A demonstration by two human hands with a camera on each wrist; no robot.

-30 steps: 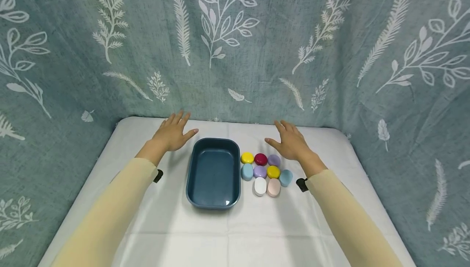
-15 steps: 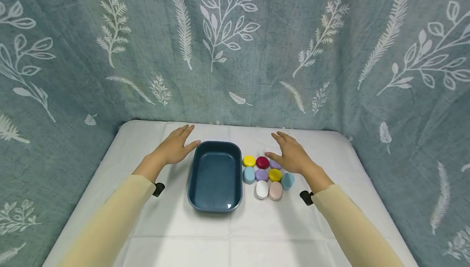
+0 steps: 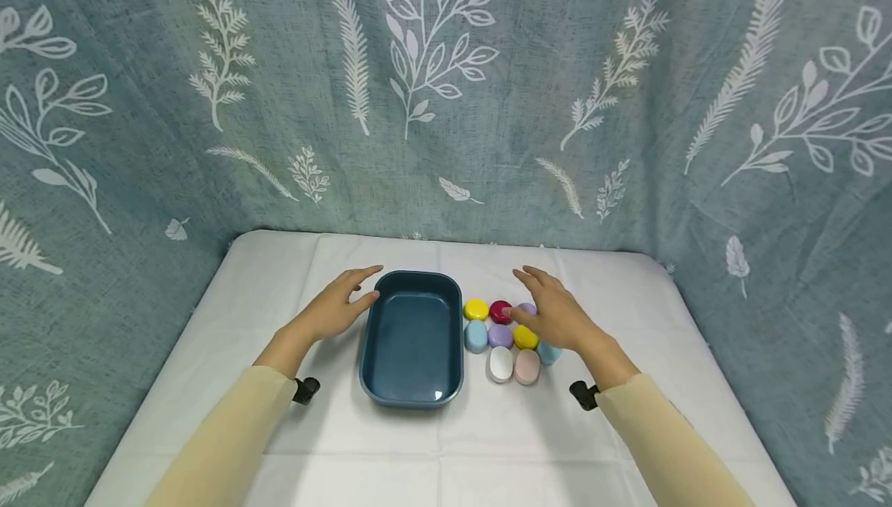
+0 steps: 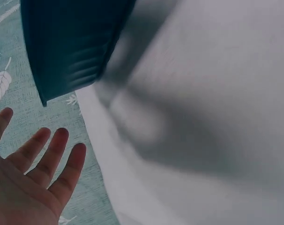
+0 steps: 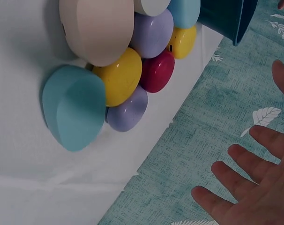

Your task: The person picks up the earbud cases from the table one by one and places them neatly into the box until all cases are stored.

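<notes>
A dark blue rectangular tray with rounded corners lies on the white cloth. My left hand hovers beside its far left corner, fingers spread and holding nothing. To the tray's right, small rounded pieces sit in a close cluster: yellow, dark red, purple, light blue, white and pale pink. Over the cluster's far right side reaches my right hand, its fingers extended and nothing held; it partly hides a second purple piece. A teal piece shows fully in the right wrist view.
White cloth covers the table. A grey-green curtain with white leaf patterns hangs behind and along both sides. Small black devices are worn at both wrists.
Both hands have come down and nearer in the head view; the left has moved toward the tray's corner, the right over the cluster. Tray and pieces stay put, while the view shifts slightly.
</notes>
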